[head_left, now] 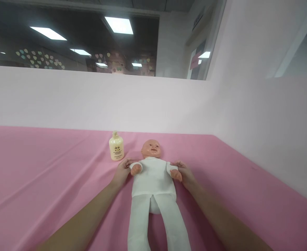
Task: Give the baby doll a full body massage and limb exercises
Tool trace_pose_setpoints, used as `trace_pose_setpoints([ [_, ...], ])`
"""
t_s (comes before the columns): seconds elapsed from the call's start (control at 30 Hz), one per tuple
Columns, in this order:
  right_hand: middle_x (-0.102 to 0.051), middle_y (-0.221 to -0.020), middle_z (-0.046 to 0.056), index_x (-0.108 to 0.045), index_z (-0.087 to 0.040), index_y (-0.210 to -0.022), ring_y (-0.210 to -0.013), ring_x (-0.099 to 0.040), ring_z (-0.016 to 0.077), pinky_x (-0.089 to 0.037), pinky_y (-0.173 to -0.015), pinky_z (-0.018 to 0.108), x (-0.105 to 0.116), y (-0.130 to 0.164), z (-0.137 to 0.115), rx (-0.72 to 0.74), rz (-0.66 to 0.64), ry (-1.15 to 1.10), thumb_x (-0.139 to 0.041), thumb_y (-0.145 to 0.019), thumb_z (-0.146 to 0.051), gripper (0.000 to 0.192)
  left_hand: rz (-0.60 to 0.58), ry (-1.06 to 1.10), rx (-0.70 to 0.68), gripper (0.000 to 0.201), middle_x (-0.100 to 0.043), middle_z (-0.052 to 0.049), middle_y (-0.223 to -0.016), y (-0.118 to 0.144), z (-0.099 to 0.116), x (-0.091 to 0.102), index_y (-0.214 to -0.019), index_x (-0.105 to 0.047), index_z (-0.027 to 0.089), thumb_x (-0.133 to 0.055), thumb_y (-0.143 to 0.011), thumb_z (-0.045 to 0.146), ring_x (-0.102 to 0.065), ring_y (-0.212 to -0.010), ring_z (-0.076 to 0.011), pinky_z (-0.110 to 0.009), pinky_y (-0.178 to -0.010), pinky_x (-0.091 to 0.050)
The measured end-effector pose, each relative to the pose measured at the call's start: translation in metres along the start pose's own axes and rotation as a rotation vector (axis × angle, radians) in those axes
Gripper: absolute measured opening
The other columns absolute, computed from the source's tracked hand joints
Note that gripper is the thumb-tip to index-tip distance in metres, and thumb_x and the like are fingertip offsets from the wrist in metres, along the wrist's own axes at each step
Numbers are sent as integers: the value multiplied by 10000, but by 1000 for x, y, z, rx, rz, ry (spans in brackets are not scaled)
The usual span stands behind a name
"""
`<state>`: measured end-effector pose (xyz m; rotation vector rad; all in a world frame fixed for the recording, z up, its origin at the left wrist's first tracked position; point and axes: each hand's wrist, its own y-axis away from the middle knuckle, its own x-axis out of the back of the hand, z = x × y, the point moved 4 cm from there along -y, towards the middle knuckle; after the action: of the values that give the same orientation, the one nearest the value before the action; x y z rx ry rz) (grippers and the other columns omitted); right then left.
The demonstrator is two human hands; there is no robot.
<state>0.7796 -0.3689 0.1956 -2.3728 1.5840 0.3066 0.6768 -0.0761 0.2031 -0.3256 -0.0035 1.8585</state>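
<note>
A baby doll [153, 177] in a white suit lies on its back on the pink cloth [43, 167], head toward the wall. My left hand [122, 171] rests by the doll's near arm, fingers touching its sleeve and small hand. On the other side, my right hand [185, 173] lies under the doll's other arm, touching its hand. Whether either hand truly grips an arm cannot be told. A cream pump bottle [116, 146] stands upright just beyond my left hand, beside the doll's head.
The pink cloth covers a wide surface that meets a pale pink wall [90, 101] at the back and on the right. Dark windows [72, 38] with reflected ceiling lights run above the wall.
</note>
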Motion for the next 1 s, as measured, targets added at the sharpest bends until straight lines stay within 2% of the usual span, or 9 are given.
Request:
trace_pose_setpoints([
  [0.1, -747, -997, 38, -704, -234, -886, -948, -673, 233, -515, -832, 349, 1, -2, -1, 55, 34, 82, -785, -655, -314, 258, 16, -74, -53, 544, -717, -88, -1133, 4, 4, -1, -1207, -565, 203, -724, -686, 220, -664, -1031, -251, -365, -878, -494],
  [0.2, -709, -1162, 51, -661, -252, -1052, -1089, -641, 248, -503, -916, 370, 1, -3, -2, 160, 53, 216, -722, -739, -385, 346, 42, -164, -78, 633, -648, -110, -1268, 5, 4, 0, -1343, -451, 234, -689, -757, 273, -628, -1124, -254, -392, -931, -481],
  [0.3, -672, -1228, 57, -540, -277, -1220, -1103, -638, 237, -515, -923, 390, 2, -2, -1, 212, 74, 327, -659, -798, -411, 458, 90, -274, -95, 604, -568, -134, -1367, 4, 2, 4, -1343, -403, 249, -672, -811, 345, -599, -1184, -253, -405, -957, -475],
  [0.37, -643, -1266, 70, -471, -282, -1280, -1101, -639, 229, -521, -929, 403, 2, 0, -1, 233, 97, 402, -628, -828, -418, 498, 116, -325, -102, 539, -573, -138, -1351, 3, 0, 7, -1279, -421, 241, -666, -821, 383, -604, -1175, -257, -412, -956, -475],
  [0.47, -619, -1283, 96, -470, -266, -1271, -1108, -631, 232, -519, -953, 425, 4, 1, -3, 280, 156, 513, -585, -864, -450, 461, 102, -364, -109, 433, -617, -125, -1284, 2, -2, 9, -1191, -447, 235, -632, -845, 419, -637, -1107, -255, -413, -925, -486],
  [0.57, -616, -1282, 109, -529, -254, -1229, -1145, -614, 250, -506, -985, 449, 7, 0, -3, 314, 174, 609, -548, -881, -471, 411, 82, -432, -135, 392, -605, -117, -1325, 2, -1, 8, -1180, -489, 234, -601, -863, 435, -624, -1141, -258, -407, -953, -474],
  [0.8, -583, -1384, 110, -535, -223, -1330, -1269, -558, 257, -425, -1095, 456, 8, -2, 2, 238, 137, 741, -459, -913, -429, 471, 73, -607, -111, 501, -577, -109, -1425, 3, 0, 11, -1288, -597, 203, -570, -862, 466, -545, -1294, -298, -414, -1065, -413],
  [0.9, -642, -1304, 109, -589, -213, -1274, -1200, -598, 263, -443, -1052, 443, 5, 1, -3, 207, 123, 816, -437, -915, -418, 440, 81, -686, -91, 499, -622, -92, -1376, 5, 4, 11, -1272, -626, 200, -546, -866, 477, -569, -1262, -300, -418, -1060, -419],
  [1.0, -686, -1200, 105, -637, -203, -1175, -1123, -623, 265, -459, -1000, 427, 2, 4, -7, 179, 124, 875, -403, -918, -414, 407, 38, -720, -73, 450, -694, -77, -1257, 7, 8, 8, -1179, -673, 197, -506, -885, 494, -626, -1164, -291, -408, -1011, -456],
])
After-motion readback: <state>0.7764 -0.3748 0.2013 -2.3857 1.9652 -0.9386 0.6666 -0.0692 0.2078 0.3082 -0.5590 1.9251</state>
